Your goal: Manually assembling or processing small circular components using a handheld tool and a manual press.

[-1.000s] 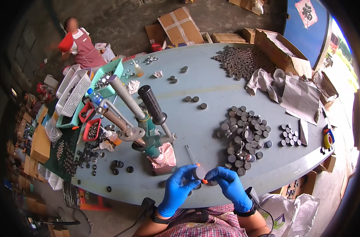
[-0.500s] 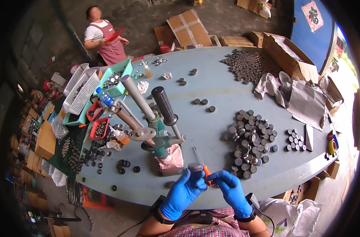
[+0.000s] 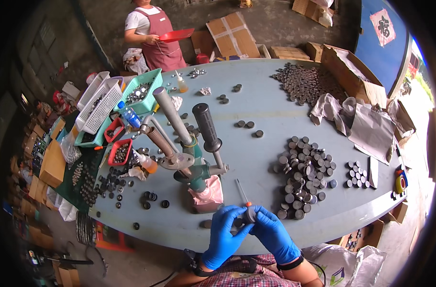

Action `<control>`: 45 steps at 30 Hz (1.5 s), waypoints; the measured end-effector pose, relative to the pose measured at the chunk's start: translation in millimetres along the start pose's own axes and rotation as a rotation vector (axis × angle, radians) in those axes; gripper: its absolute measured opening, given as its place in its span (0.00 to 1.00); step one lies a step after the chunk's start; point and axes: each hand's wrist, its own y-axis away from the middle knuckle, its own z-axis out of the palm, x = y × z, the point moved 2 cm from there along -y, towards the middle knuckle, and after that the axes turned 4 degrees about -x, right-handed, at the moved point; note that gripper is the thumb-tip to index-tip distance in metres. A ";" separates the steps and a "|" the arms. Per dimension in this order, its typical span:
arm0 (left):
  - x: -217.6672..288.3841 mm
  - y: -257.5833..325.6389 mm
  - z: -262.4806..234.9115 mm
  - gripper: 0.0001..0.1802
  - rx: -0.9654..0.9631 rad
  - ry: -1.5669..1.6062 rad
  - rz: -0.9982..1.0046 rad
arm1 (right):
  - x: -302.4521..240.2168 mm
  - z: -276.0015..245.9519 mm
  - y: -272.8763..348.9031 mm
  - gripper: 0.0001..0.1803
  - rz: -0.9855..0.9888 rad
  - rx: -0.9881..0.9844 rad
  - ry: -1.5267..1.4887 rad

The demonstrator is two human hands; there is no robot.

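Both blue-gloved hands meet close to the table's near edge. My right hand (image 3: pixel 274 233) is closed, fingertips pinching a round dark cap (image 3: pixel 250 215) tilted on its edge. Closed around the cap's other side is my left hand (image 3: pixel 225 232); a second dark round piece shows by its fingers, partly covered. Just beyond them lies a screwdriver (image 3: pixel 242 191), its orange handle mostly hidden behind the hands and cap. A green hand press (image 3: pixel 197 178) with a black-gripped lever stands ahead of my left hand, pink cloth (image 3: pixel 207 193) wrapped about its base.
Right of the hands is a heap of dark caps (image 3: pixel 304 177); more caps (image 3: pixel 301 83) cover the far right. Red trays (image 3: pixel 120 152), a teal basket (image 3: pixel 144 95) and glue bottles (image 3: pixel 146 163) stand left. Across the table a person (image 3: pixel 158 38) holds a red dustpan-like tray (image 3: pixel 177 35).
The cap has tipped from flat to on edge, and my right hand has come left onto it. The person across the table has moved nearer and to the right.
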 end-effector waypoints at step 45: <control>-187.0 -10.9 -48.2 0.15 0.280 -0.094 -0.100 | -60.5 116.3 -113.7 0.43 -0.499 -0.184 0.605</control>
